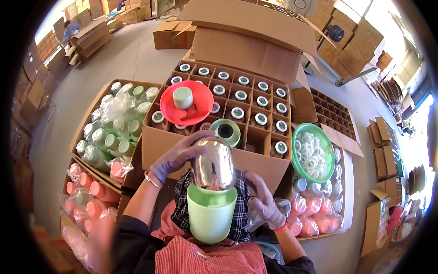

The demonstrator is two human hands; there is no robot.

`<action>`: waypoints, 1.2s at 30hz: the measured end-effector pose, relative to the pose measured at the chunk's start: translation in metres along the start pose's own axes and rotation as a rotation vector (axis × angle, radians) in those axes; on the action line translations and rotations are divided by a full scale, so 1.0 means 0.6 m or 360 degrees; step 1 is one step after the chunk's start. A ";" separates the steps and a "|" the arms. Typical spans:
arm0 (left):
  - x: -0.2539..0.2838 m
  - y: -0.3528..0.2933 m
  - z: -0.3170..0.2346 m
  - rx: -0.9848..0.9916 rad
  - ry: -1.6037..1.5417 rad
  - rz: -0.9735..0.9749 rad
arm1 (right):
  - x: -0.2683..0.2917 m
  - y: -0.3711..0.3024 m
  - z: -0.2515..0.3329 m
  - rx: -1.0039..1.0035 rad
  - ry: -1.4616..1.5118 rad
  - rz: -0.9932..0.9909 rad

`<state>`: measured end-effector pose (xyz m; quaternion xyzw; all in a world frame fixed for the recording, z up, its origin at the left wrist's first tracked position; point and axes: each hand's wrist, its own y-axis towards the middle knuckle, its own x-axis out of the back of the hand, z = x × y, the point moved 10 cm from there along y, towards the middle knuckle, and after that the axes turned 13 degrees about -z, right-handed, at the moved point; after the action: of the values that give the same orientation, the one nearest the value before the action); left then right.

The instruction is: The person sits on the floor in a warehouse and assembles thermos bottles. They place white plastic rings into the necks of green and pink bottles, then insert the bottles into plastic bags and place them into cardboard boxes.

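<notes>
My left hand (180,153), in a light purple glove, curls over the top and side of a shiny silver flask liner (212,164). The liner's lower end sits at or just inside the mouth of a pale green flask shell (211,219), which stands upright on my lap. My gloved right hand (266,203) is beside the liner, fingers apart and holding nothing. Beyond the liner, a pale green flask part (235,137) with a dark round centre rests at the carton's near edge. A red bowl (200,102) there carries a pale green cup (182,97) and a small red piece.
Ahead, a divided carton (159,141) holds several white-capped flasks. Cartons of wrapped green cups (98,155) and pink cups (96,208) stand left. On the right, a green basket (295,160) of white rings sits over wrapped pink pieces (315,214). A person (70,29) is far left.
</notes>
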<state>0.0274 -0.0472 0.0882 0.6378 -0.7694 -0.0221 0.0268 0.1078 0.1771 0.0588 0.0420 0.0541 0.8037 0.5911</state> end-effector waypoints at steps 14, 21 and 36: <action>0.051 -0.489 0.295 0.0864 -0.1505 -0.0986 | -0.203 -0.133 -0.036 0.0371 -0.0143 0.0344; 0.077 -0.477 0.304 0.0833 -0.0985 -0.0708 | -0.262 -0.006 0.063 0.0544 0.0443 0.0544; 0.024 -0.363 0.314 0.0743 -0.1122 -0.0501 | -0.217 0.040 0.110 0.0475 -0.0131 0.0094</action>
<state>0.2249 -0.1020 -0.1142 0.6894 -0.6097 -0.0677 -0.3852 0.1327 0.0481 0.1268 0.1640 0.1475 0.8013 0.5561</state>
